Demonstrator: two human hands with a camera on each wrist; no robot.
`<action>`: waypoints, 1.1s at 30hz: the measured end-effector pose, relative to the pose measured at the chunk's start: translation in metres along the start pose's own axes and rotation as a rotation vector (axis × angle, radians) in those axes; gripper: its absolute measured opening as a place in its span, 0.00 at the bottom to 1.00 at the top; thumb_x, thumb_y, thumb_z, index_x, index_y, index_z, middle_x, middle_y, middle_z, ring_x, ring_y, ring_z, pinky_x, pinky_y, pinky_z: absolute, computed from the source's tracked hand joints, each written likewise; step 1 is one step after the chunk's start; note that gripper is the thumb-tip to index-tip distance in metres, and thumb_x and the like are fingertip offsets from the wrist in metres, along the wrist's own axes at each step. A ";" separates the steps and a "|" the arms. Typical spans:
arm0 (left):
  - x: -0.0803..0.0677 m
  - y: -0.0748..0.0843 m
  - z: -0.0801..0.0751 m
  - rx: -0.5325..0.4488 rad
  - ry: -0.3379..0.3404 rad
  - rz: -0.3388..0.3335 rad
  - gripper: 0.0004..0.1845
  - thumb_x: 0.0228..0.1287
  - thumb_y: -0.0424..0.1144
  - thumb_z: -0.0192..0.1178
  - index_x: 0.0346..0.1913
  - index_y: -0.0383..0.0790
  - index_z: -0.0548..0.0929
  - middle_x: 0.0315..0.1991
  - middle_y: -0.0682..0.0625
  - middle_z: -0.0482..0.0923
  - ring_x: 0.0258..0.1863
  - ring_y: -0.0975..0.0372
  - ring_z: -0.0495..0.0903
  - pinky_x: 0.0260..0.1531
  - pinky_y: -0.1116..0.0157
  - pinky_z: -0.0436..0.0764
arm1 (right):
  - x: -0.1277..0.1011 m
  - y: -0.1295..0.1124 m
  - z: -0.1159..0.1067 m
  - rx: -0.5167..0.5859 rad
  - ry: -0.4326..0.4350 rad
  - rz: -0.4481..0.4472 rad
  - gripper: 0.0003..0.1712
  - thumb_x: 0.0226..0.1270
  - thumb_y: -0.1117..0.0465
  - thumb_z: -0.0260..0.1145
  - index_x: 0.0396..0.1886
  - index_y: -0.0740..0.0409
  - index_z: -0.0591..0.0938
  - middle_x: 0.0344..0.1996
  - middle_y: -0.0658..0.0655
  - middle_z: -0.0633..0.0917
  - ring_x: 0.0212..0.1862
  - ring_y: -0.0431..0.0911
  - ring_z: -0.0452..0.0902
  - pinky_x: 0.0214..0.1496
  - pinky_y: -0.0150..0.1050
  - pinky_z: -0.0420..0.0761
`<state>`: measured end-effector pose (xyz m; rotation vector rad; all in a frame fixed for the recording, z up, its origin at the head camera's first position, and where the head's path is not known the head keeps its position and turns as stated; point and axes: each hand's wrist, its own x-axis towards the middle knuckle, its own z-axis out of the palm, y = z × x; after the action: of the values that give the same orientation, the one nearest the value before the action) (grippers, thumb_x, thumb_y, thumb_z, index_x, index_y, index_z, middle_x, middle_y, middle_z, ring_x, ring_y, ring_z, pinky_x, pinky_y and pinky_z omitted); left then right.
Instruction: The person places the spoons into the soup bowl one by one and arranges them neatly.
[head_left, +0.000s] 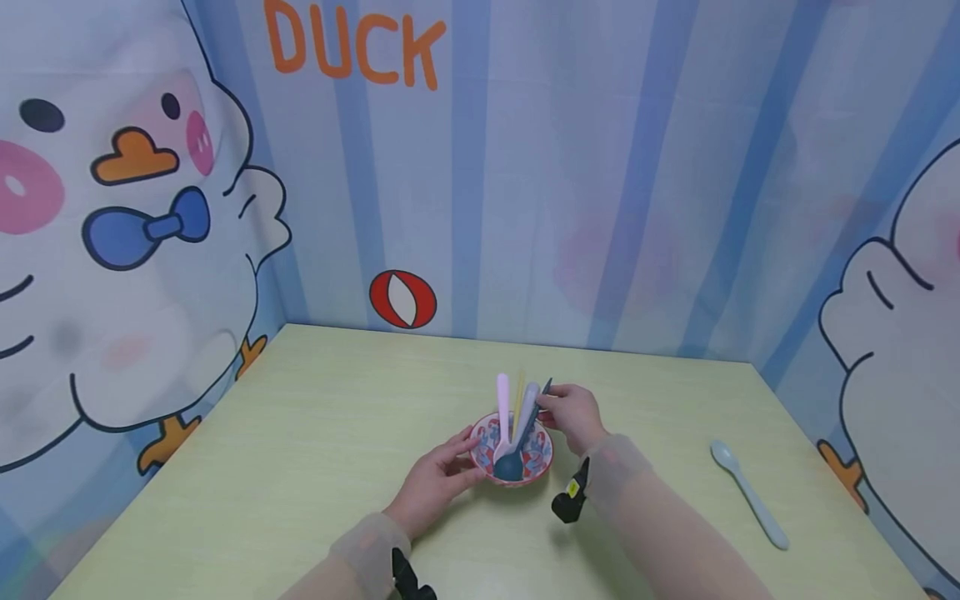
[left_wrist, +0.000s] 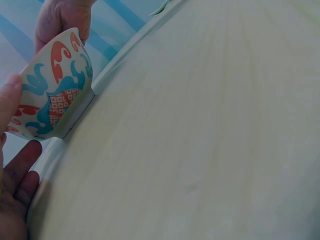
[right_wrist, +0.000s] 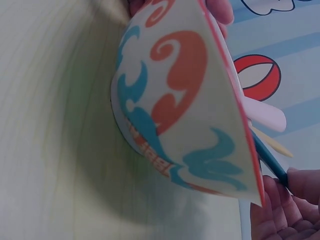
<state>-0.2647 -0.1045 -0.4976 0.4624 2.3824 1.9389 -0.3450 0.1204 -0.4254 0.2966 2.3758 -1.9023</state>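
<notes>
A patterned bowl point(head_left: 542, 457) with a red rim stands on the table, its outside showing red and teal swirls in both wrist views. My left hand point(head_left: 441, 477) holds it at the left side, thumb toward the front and fingers farther back. With thumb and fingers, my right hand point(head_left: 576, 414) pinches the upper handle of a dark teal spoon point(head_left: 509, 467), whose head lies inside the bowl. Also leaning in the bowl are a pink spoon point(head_left: 503, 404), a thin yellow stick point(head_left: 519, 392) and a greyish-purple handle point(head_left: 531, 393); its lower end is hidden.
A pale blue spoon point(head_left: 750, 496) lies on the light wooden table point(head_left: 360, 400), right of my right forearm. Behind the table's far edge hangs a striped blue curtain point(head_left: 517, 183) with printed ducks and a ball.
</notes>
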 end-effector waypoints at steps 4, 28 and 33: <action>0.001 -0.003 0.000 -0.005 0.001 -0.003 0.29 0.60 0.43 0.67 0.64 0.44 0.76 0.73 0.53 0.59 0.50 0.58 0.80 0.46 0.70 0.78 | 0.001 0.001 0.002 0.001 -0.007 -0.004 0.21 0.69 0.65 0.61 0.59 0.69 0.75 0.45 0.65 0.81 0.34 0.46 0.80 0.40 0.37 0.83; 0.002 -0.004 0.001 -0.010 -0.002 -0.015 0.29 0.60 0.45 0.67 0.64 0.46 0.76 0.73 0.56 0.59 0.51 0.58 0.79 0.47 0.67 0.78 | 0.000 0.003 0.004 -0.034 -0.027 0.025 0.22 0.71 0.60 0.61 0.60 0.67 0.74 0.47 0.64 0.82 0.40 0.49 0.82 0.52 0.45 0.79; 0.002 -0.005 0.001 -0.016 0.008 0.000 0.28 0.60 0.43 0.67 0.64 0.45 0.75 0.73 0.52 0.59 0.51 0.57 0.79 0.45 0.70 0.78 | -0.002 0.003 0.004 -0.037 -0.035 0.032 0.24 0.72 0.58 0.60 0.62 0.67 0.73 0.47 0.63 0.82 0.41 0.49 0.82 0.53 0.45 0.79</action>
<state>-0.2671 -0.1044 -0.5021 0.4546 2.3692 1.9623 -0.3429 0.1173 -0.4292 0.2936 2.3661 -1.8326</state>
